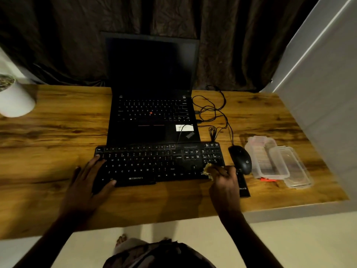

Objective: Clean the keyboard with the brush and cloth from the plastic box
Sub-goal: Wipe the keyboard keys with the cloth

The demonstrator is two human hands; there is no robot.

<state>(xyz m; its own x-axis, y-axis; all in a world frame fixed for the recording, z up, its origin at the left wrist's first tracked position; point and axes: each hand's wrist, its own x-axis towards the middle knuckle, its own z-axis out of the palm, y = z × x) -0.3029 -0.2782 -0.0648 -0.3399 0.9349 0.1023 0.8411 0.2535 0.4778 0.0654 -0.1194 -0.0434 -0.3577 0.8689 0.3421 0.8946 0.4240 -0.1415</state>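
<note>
A black keyboard lies on the wooden desk in front of an open laptop. My left hand rests flat on the keyboard's left end with its fingers spread. My right hand grips a crumpled yellowish cloth and presses it on the keyboard's lower right corner. The clear plastic box stands open to the right of the mouse, and its lid lies beside it. A thin orange object, perhaps the brush, lies at the box's front edge.
A black laptop sits open behind the keyboard, with tangled cables on its right. A black mouse lies between keyboard and box. A dark flat item lies under my right wrist. A white pot stands far left.
</note>
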